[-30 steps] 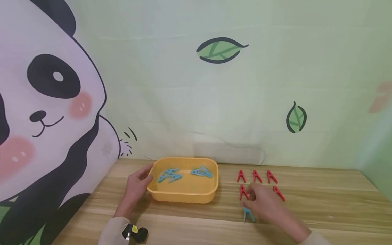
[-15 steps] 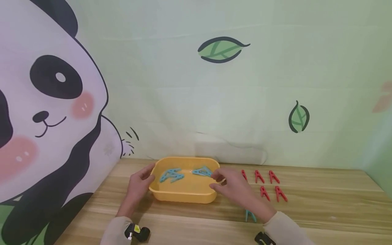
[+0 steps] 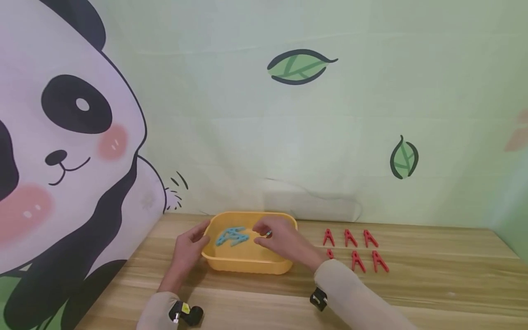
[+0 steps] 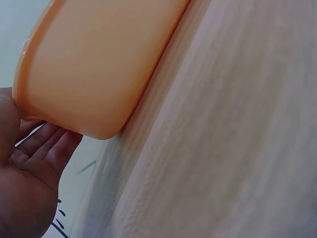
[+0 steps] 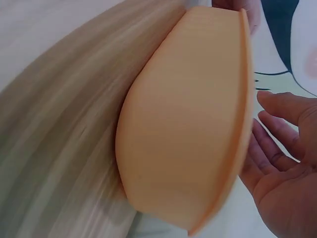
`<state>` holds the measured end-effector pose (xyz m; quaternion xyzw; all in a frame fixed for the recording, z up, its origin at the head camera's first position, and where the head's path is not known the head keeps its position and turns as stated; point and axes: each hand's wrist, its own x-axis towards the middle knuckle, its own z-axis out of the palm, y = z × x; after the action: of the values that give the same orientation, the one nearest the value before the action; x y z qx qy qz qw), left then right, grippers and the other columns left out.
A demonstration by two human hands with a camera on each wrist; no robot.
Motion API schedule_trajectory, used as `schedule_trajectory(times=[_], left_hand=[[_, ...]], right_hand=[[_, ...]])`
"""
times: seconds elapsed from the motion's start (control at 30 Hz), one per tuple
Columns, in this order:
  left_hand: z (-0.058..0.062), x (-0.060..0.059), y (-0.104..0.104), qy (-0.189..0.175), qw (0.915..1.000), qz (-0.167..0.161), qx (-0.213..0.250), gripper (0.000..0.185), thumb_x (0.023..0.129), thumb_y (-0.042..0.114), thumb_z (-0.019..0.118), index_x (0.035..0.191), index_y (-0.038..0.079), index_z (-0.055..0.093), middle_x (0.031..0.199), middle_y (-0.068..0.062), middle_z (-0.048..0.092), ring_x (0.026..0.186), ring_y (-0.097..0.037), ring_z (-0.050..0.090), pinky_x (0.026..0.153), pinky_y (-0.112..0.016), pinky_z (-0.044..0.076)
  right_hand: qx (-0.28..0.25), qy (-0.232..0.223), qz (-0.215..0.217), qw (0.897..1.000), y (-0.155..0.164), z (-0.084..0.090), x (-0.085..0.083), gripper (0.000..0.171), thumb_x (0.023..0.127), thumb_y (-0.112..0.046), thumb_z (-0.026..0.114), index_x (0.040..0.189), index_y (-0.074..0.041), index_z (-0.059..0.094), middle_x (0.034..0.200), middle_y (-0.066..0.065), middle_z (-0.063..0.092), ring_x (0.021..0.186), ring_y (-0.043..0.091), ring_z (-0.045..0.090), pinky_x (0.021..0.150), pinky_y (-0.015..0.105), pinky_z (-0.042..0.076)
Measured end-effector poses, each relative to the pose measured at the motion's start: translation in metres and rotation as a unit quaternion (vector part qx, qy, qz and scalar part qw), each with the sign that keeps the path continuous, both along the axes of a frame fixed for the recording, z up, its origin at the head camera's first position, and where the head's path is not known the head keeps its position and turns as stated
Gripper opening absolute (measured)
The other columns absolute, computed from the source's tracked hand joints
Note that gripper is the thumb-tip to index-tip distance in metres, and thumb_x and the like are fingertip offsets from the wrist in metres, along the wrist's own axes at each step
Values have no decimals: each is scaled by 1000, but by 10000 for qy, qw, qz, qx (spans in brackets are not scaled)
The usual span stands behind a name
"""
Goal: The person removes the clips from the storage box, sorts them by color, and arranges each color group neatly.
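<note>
A yellow plastic basin [image 3: 247, 266] stands on the table, several blue clothespins [image 3: 233, 236] lying inside at its left. My left hand [image 3: 188, 250] holds the basin's left end, thumb at the rim and fingers against the outer wall in the left wrist view. Over the right half of the basin is my right hand [image 3: 280, 238], thumb and fingers apart. A bit of blue clothespin [image 3: 268, 233] shows by its fingers in the head view. The right wrist view shows this hand [image 5: 285, 163] beyond the rim, with nothing visible between thumb and fingers.
Right of the basin, several red clothespins [image 3: 350, 238] lie in two rows on the wooden table [image 3: 433, 275]. The right sleeve [image 3: 350, 293] crosses the table in front of them. Behind stands a pale green wall sheet [image 3: 231, 137] with a printed panda [image 3: 74, 137].
My right hand has moved left from among the clothespins on the table to over the basin. Its sleeve now covers the spot where a blue clothespin lay. My left hand stays at the basin.
</note>
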<state>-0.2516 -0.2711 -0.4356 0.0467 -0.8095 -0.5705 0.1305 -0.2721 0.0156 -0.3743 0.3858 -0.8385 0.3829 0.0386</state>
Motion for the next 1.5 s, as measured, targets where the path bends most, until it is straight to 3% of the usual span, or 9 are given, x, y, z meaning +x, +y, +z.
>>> schedule_trajectory(times=[0.43, 0.73, 1.13, 1.5], left_hand=[[2, 3, 1, -66, 10000, -35, 21, 49, 105, 5, 59, 152, -1, 54, 157, -17, 51, 141, -37, 54, 109, -37, 48], [4, 3, 1, -17, 10000, -51, 31, 48, 105, 4, 59, 152, -2, 54, 157, -18, 51, 142, -37, 53, 109, -36, 47], [2, 3, -3, -77, 9999, -72, 97, 48, 105, 5, 60, 153, -1, 54, 158, -18, 51, 143, -36, 52, 109, -36, 47], [2, 2, 0, -58, 10000, -15, -31, 48, 105, 4, 60, 152, -2, 54, 156, -19, 52, 141, -37, 53, 109, -36, 47]], right_hand=[[324, -459, -126, 9983, -29, -21, -28, 19, 94, -2, 78, 111, 5, 72, 106, 14, 74, 99, 28, 70, 90, 37, 59], [480, -720, -558, 9947, -44, -34, -42, 24, 91, -5, 81, 113, 2, 74, 104, 10, 74, 98, 23, 68, 89, 33, 58], [862, -732, -719, 9910, -60, -39, -45, 25, 90, -5, 83, 114, 2, 76, 105, 11, 75, 99, 24, 68, 92, 37, 58], [1035, -616, -907, 9886, -69, -44, -43, 10, 88, -8, 85, 93, -2, 78, 93, 4, 73, 86, 17, 63, 81, 32, 57]])
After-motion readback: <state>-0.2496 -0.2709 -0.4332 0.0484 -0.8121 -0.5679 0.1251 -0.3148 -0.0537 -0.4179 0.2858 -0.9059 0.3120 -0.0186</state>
